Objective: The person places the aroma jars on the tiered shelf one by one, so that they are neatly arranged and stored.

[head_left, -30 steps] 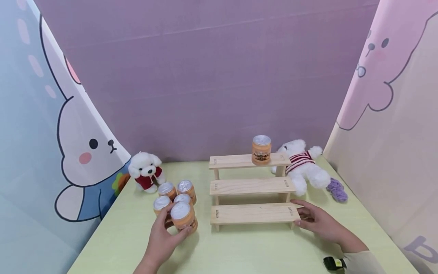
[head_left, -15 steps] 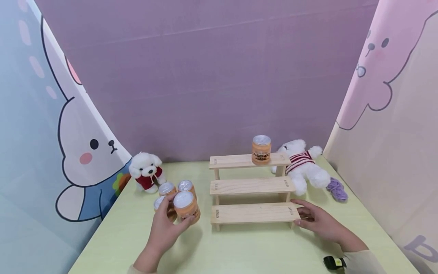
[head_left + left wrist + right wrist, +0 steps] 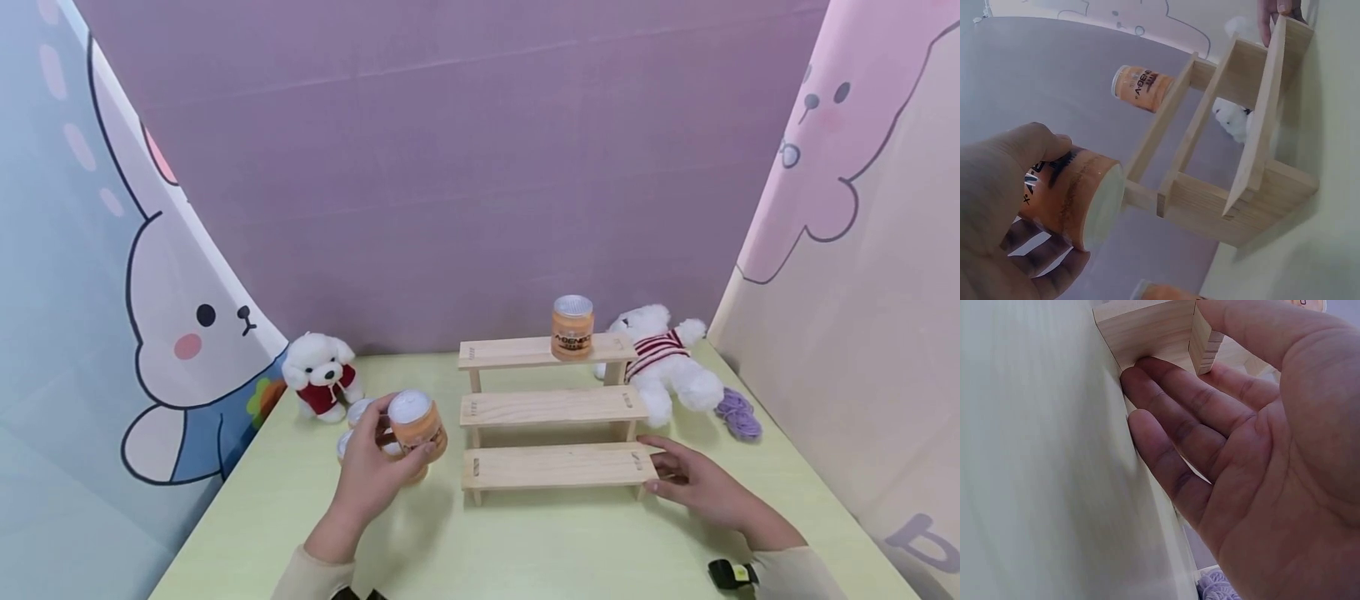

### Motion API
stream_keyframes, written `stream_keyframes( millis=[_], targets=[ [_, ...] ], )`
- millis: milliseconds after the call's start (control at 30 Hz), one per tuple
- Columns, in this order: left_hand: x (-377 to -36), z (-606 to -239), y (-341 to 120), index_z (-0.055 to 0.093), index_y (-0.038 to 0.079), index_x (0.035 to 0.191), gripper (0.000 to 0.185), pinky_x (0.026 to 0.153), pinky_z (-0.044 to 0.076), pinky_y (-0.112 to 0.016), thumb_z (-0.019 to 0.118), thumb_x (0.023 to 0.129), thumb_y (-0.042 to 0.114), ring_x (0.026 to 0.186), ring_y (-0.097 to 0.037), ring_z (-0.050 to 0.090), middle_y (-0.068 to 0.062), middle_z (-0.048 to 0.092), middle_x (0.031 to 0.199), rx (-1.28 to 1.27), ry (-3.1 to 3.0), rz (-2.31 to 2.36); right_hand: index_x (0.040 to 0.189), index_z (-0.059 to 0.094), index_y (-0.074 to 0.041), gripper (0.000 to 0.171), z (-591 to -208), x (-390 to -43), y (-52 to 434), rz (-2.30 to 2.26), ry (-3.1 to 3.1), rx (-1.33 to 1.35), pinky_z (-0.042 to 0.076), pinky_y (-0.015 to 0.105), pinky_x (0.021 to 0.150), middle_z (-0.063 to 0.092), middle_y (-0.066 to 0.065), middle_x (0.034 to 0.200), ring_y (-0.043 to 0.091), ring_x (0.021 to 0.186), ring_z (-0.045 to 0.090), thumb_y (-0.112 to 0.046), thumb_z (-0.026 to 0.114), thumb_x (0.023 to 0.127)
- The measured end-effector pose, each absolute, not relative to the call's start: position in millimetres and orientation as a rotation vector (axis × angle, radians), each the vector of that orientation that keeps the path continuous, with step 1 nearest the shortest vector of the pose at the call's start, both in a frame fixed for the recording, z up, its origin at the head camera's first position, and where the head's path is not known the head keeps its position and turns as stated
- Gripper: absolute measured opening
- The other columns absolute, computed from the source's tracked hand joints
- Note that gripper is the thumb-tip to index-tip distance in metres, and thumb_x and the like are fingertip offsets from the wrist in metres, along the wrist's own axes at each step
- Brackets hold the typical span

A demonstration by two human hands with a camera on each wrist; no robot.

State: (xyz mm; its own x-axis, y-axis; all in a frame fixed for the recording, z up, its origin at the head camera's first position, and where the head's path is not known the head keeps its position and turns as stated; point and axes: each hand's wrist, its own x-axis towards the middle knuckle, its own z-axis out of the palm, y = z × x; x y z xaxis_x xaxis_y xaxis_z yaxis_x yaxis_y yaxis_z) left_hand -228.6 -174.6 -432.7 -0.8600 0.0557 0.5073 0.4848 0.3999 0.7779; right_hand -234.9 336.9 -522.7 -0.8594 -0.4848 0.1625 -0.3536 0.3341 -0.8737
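My left hand (image 3: 371,483) grips an orange can (image 3: 422,429) with a silvery top, thumb on one side and fingers on the other. The can is tilted and raised beside a three-step wooden shelf rack (image 3: 555,473). Behind this hand, several similar cans (image 3: 358,410) stand partly hidden on the table. On the rack's top step, toward the right, sits another orange can (image 3: 572,333). My right hand (image 3: 701,487) holds the right end of the lowest step between thumb and forefinger; in the right wrist view other fingers (image 3: 1160,400) lie against the wooden leg.
A white plush dog (image 3: 322,375) in red sits at the table's back left. Behind the rack's right end lies a white plush bear (image 3: 667,362) in a striped sweater, near a purple yarn bundle (image 3: 738,415). Printed cloth walls (image 3: 480,167) enclose the back and sides.
My left hand has lifted the orange can off the table, away from the group, moving it up and slightly right. The right hand and the rack have stayed in place.
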Motion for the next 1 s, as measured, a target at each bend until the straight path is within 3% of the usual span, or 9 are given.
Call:
stream_keyframes(
  millis=[333, 633, 1000],
  targets=[
    [-240.2, -419.0, -168.1, 0.053, 0.015, 0.144, 0.074, 0.091, 0.055, -0.042, 0.093, 0.081, 0.013, 0.108, -0.019, 0.059, -0.003, 0.061, 0.128, -0.441, -2.262, -1.459, 0.159, 0.031, 0.005, 0.071, -521.2, -234.3, 336.8, -1.575, 2.446, -0.793, 0.058, 0.027, 0.089, 0.068, 0.024, 0.129, 0.02, 0.111, 0.071, -0.011, 0.07, 0.102],
    [-249.5, -409.1, -160.1, 0.05, 0.017, 0.15, 0.079, 0.095, 0.055, -0.047, 0.091, 0.083, 0.012, 0.116, -0.022, 0.058, -0.003, 0.06, 0.132, -0.453, -2.237, -1.463, 0.159, 0.029, 0.005, 0.071, -518.1, -232.7, 336.2, -1.582, 2.438, -0.825, 0.058, 0.027, 0.088, 0.068, 0.025, 0.13, 0.022, 0.111, 0.071, -0.009, 0.068, 0.102],
    [-262.1, -398.0, -150.9, 0.051, 0.017, 0.146, 0.076, 0.098, 0.052, -0.05, 0.091, 0.082, 0.011, 0.115, -0.021, 0.057, -0.002, 0.059, 0.131, -0.451, -2.167, -1.533, 0.159, 0.03, 0.005, 0.071, -519.0, -232.9, 336.4, -1.574, 2.446, -0.817, 0.058, 0.026, 0.087, 0.068, 0.026, 0.13, 0.02, 0.112, 0.07, -0.009, 0.069, 0.102]
  ],
)
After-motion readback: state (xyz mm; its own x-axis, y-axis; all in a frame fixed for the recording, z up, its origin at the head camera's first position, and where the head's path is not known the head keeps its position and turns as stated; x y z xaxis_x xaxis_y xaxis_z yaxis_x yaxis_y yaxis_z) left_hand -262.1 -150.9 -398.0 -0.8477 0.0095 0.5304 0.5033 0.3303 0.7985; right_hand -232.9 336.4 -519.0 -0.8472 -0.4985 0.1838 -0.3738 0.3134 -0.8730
